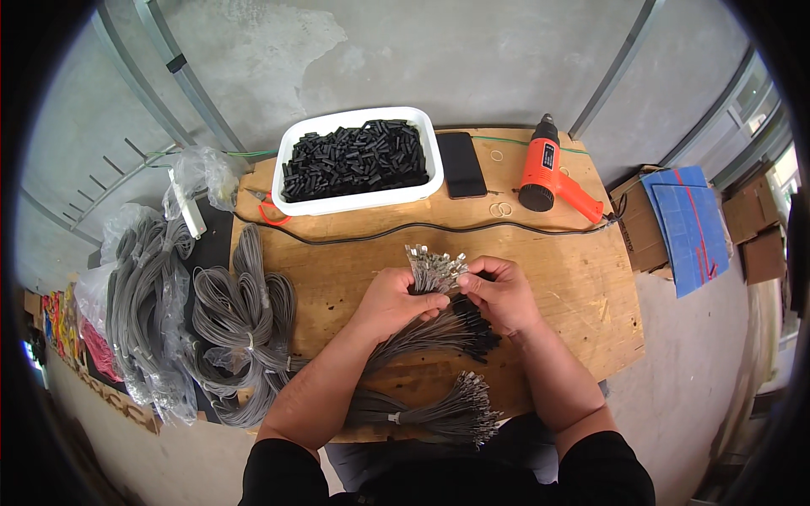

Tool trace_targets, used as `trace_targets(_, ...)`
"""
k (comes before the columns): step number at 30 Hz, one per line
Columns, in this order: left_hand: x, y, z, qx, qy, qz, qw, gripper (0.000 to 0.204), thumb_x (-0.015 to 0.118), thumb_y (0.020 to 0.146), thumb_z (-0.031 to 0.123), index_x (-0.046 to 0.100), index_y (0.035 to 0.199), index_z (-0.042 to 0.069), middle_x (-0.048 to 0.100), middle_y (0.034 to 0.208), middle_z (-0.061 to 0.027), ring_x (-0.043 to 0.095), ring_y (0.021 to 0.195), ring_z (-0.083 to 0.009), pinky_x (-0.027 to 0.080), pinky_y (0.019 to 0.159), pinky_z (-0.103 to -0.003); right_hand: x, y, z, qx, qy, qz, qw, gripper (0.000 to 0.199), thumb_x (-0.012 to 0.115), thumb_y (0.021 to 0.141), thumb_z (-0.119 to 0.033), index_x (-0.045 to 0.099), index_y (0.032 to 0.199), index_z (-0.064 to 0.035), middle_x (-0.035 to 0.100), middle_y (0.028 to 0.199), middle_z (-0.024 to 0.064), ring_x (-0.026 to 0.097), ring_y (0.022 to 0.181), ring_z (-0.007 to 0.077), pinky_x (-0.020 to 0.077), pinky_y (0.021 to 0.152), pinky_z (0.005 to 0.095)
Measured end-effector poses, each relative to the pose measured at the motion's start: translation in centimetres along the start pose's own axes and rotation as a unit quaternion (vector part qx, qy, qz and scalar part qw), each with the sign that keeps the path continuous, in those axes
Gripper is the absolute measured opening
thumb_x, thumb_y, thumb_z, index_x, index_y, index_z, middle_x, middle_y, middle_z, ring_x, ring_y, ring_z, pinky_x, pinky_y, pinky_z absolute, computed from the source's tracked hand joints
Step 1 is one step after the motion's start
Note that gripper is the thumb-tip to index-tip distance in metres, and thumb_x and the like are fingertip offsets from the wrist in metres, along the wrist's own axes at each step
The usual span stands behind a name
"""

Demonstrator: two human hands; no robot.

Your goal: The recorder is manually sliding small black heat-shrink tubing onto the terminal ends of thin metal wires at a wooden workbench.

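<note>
In the middle of the wooden table, my left hand is closed round a bundle of grey cables whose metal terminals fan out above the fist. Thumb and fingers of my right hand pinch at the right edge of these terminals; whatever is between the fingertips is too small to make out. Just below the hands lie grey cables with black sleeved ends. Nearer to me, a tied grey cable bundle rests with its bare metal ends to the right.
A white tub of short black sleeves stands at the back, with a black phone and an orange heat gun to its right. A black cord crosses the table. Coiled grey cables and orange-handled pliers lie left.
</note>
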State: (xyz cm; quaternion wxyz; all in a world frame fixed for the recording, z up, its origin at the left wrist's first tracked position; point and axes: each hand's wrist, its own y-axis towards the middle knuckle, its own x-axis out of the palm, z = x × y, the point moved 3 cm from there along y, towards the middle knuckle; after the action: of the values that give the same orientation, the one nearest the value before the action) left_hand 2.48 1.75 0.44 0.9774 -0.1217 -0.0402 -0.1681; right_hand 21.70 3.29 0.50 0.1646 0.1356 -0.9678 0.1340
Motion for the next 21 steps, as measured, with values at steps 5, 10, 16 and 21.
trace_targets(5,0.3,-0.2,0.4,-0.012,0.024,-0.005,1.0,0.015,0.075,0.087,0.007,0.07,0.099,0.0,0.069,0.083,-0.0047,0.061,0.066,-0.0083,0.048,0.056,-0.022,0.3,-0.3,-0.5,-0.027,-0.059,0.002,0.998,0.007,0.071,0.092,-0.006,0.066,0.092,-0.0009,0.059,0.071,-0.0015,0.046,0.056,0.003,0.0343,0.047,0.0188)
trace_targets(10,-0.1,-0.2,0.0,-0.026,-0.062,0.005,0.998,0.018,0.073,0.091,0.014,0.07,0.099,-0.001,0.07,0.086,-0.0074,0.06,0.063,-0.0096,0.048,0.056,-0.022,0.1,-0.3,-0.5,-0.003,-0.07,0.004,0.998,0.007,0.072,0.091,-0.005,0.069,0.095,-0.0006,0.06,0.073,-0.0022,0.046,0.056,0.0026,0.035,0.048,0.0186)
trace_targets(16,0.0,-0.3,-0.1,-0.037,-0.05,-0.015,0.998,0.021,0.071,0.093,0.016,0.069,0.102,-0.002,0.07,0.086,-0.009,0.061,0.065,-0.0102,0.048,0.058,-0.023,0.3,-0.4,-0.9,0.007,0.025,0.029,0.999,0.012,0.073,0.09,-0.005,0.068,0.1,0.0,0.059,0.072,-0.0022,0.046,0.056,0.0026,0.0337,0.047,0.0175)
trace_targets(21,0.1,-0.2,-0.1,-0.041,-0.069,-0.007,0.997,0.021,0.07,0.094,0.016,0.069,0.102,-0.003,0.07,0.085,-0.0092,0.061,0.064,-0.0111,0.049,0.058,-0.024,-0.3,-0.1,-0.4,-0.04,0.0,0.007,0.999,0.009,0.072,0.091,-0.005,0.068,0.097,-0.0003,0.059,0.072,-0.002,0.046,0.056,0.003,0.034,0.047,0.0178)
